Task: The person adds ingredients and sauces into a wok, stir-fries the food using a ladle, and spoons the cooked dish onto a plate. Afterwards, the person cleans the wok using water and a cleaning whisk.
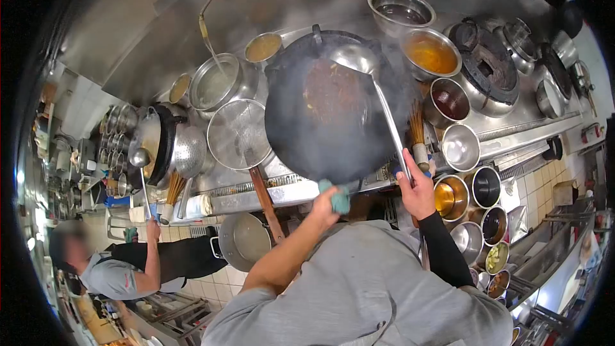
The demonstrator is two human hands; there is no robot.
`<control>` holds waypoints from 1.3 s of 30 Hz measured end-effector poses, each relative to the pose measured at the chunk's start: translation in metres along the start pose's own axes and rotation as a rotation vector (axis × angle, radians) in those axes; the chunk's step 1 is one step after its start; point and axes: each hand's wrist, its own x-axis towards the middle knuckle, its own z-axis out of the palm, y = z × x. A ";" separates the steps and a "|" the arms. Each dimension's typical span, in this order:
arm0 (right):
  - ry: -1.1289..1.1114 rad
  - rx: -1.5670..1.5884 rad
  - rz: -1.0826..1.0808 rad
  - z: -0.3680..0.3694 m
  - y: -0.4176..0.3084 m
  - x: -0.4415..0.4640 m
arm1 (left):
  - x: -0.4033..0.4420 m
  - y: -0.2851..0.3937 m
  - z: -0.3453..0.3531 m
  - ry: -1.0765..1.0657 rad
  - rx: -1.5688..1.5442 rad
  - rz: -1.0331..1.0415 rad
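Found left hand (pixel 325 209) closed on green cloth (pixel 341 200) by the near rim of wok (pixel 288 122), centre frame, forearm angled up from lower left. Noted right hand (pixel 418 195) gripping ladle (pixel 386 107), right of centre, bowl over wok's far side. Cannot identify food (pixel 336 93) through steam. Observed bare counter edge (pixel 295 193) between strainer handle (pixel 264 198) and cloth.

There are two hand-held ladles (pixel 354 59) (pixel 139 157), two bamboo brushes (pixel 417 127) (pixel 175 188), one wire-mesh strainer (pixel 236 129) and one perforated scoop (pixel 189 150).
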 end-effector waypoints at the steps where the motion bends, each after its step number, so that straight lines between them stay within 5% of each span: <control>1: -0.007 -0.003 -0.001 -0.003 -0.003 0.000 | -0.019 -0.007 0.000 -0.020 0.007 -0.029; 5: -0.029 -0.033 0.035 -0.009 -0.006 0.005 | -0.058 0.067 0.087 0.082 -0.184 -0.092; 6: -0.036 -0.025 0.043 -0.010 -0.007 0.006 | -0.036 0.090 0.086 -0.075 -0.217 -0.146; 8: 0.066 -0.056 -0.166 -0.002 0.004 0.006 | -0.006 0.117 0.109 -0.100 -0.161 -0.150; 12: 0.064 0.006 -0.089 0.004 0.009 0.003 | 0.060 0.084 0.061 -0.123 -0.008 -0.035; 18: 0.101 -0.012 -0.130 0.003 0.023 -0.017 | -0.065 0.005 0.043 -0.043 0.006 -0.011; 19: -0.022 0.050 0.143 -0.008 0.012 -0.019 | -0.063 0.017 0.053 -0.047 -0.058 -0.037; 20: 0.005 0.031 0.007 -0.006 0.016 -0.011 | -0.053 0.039 0.069 -0.051 -0.122 -0.062; 23: 0.003 0.067 0.053 0.000 0.007 -0.009 | -0.046 0.098 0.122 0.036 -0.168 -0.099; 30: -0.010 0.139 0.066 0.008 0.005 0.005 | 0.011 0.128 0.126 -0.034 -0.097 -0.129; 34: 0.015 0.111 0.011 0.013 0.009 0.012 | 0.052 0.066 0.048 -0.115 -0.004 -0.012; 39: 0.018 0.125 0.137 0.006 0.002 0.001 | -0.030 0.010 0.029 -0.080 0.065 -0.018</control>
